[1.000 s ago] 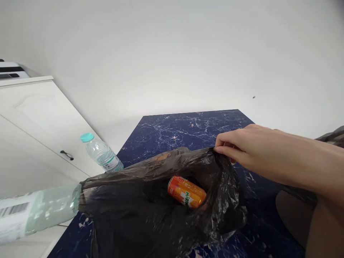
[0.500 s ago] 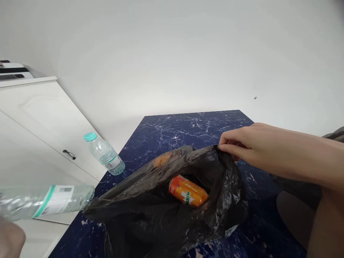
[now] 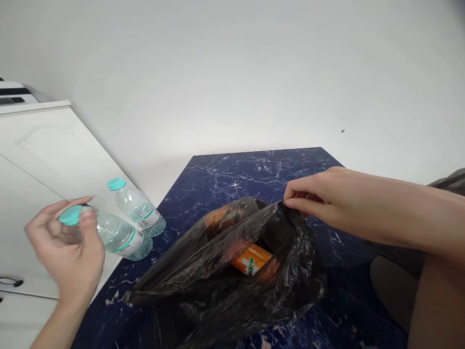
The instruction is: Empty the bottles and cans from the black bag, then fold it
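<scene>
A clear plastic bottle [image 3: 125,239] with a teal cap stands near the table's left edge. My left hand [image 3: 69,242] is around its cap and neck, thumb in front and fingers behind, the index finger fairly straight. My right hand [image 3: 308,194] pinches the rim of a black plastic bag [image 3: 203,286], keeping its mouth raised on that side. Inside the bag lies an orange Mirinda can [image 3: 252,260], partly covered by the plastic. Another orange item shows dimly through the bag's far side; its kind is unclear.
A second teal-capped bottle [image 3: 140,206] stands just behind the held one. The dark blue marbled table [image 3: 250,169] meets a white wall [image 3: 254,82]. A white cabinet [image 3: 47,155] rises on the left, with a white-and-black object [image 3: 16,94] on top.
My left hand has brought the bottle from the lower left to beside the other bottle. The bag's mouth has narrowed over the can, and my right hand has shifted slightly left.
</scene>
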The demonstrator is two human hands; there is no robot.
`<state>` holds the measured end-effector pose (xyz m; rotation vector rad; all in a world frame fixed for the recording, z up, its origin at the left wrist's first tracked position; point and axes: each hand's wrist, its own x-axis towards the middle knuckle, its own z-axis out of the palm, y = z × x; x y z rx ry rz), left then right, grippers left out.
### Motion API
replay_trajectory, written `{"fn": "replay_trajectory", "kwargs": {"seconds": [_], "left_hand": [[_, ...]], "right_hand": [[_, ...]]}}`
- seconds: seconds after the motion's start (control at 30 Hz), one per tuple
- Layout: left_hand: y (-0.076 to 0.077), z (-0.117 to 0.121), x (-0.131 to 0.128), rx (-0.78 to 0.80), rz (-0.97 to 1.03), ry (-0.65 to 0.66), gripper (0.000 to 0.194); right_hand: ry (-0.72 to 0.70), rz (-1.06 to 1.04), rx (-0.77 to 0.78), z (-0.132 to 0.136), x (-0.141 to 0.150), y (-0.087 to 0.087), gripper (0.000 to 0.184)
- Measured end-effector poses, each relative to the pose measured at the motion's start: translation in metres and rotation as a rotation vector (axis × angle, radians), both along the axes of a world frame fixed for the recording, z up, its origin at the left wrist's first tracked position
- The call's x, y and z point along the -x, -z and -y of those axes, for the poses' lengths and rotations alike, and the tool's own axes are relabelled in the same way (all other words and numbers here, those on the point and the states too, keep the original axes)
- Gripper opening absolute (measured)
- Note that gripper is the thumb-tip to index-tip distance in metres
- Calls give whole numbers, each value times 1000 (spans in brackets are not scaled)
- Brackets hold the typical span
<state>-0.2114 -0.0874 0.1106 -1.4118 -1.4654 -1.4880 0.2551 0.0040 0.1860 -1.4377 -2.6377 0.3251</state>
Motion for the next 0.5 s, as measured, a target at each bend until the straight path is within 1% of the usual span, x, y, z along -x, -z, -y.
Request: {"fn": "replay_trajectory", "kwargs": {"seconds": [0.1, 0.2, 0.27, 0.4, 0.5], "left_hand": [[3, -2, -6, 27, 3, 23, 50], [4, 2, -14, 74, 14, 20, 53], [5, 6, -16, 129, 21, -18, 59], [9, 14, -15, 252, 1, -151, 77], [9, 18, -12, 300, -21, -182, 87]], "right_hand": [[4, -5, 17, 1, 0, -2, 35], [-12, -17, 26, 1, -1, -2, 37], [-18, -18, 28, 0, -2, -3, 38], [-46, -23, 38, 1, -4, -3, 38], [-60, -15, 40, 0, -4, -3, 39]]}}
